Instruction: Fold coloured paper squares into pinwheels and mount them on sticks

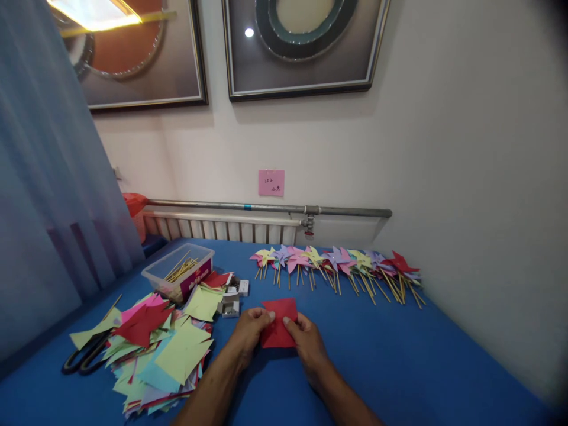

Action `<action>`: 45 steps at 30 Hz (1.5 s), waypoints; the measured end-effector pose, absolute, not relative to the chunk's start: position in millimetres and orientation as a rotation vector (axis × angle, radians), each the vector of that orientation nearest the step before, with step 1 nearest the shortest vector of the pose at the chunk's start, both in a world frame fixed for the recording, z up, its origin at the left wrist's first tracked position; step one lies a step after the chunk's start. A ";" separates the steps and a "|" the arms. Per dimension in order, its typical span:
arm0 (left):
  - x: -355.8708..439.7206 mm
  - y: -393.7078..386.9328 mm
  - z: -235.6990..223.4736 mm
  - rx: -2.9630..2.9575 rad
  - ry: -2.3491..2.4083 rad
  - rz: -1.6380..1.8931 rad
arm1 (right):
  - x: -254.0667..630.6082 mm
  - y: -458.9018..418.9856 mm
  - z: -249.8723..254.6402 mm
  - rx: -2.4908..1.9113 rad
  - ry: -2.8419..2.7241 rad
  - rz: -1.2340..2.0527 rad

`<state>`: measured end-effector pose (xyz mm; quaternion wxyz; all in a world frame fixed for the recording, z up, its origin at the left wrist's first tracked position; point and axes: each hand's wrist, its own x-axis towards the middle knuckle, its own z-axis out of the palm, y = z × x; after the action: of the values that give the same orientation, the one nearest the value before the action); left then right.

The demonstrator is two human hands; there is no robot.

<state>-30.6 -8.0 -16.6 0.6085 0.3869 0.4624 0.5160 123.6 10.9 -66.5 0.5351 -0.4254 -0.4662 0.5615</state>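
A red paper square (280, 322) lies on the blue table (390, 355), near its middle. My left hand (249, 334) pinches the square's left edge with thumb and fingers closed. On the right edge, my right hand (307, 340) presses with its thumb on top and its fingers curled. Both forearms reach in from the bottom of the view.
A heap of cut coloured paper squares (162, 349) lies at the left, with black scissors (84, 358) beside it. A clear plastic box of wooden sticks (180, 271) and a small stapler (231, 305) stand behind. Several finished pinwheels (337, 263) line the back edge near the wall.
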 end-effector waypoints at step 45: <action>-21.8 -6.4 -21.2 0.948 1.125 1.233 | 123.6 4.4 -60.1 -0.941 -1.138 1.393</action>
<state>-21.8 -6.4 -21.2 0.5737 0.4047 0.4800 0.5261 123.6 4.4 -60.1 0.5276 -0.3938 -0.4762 0.5829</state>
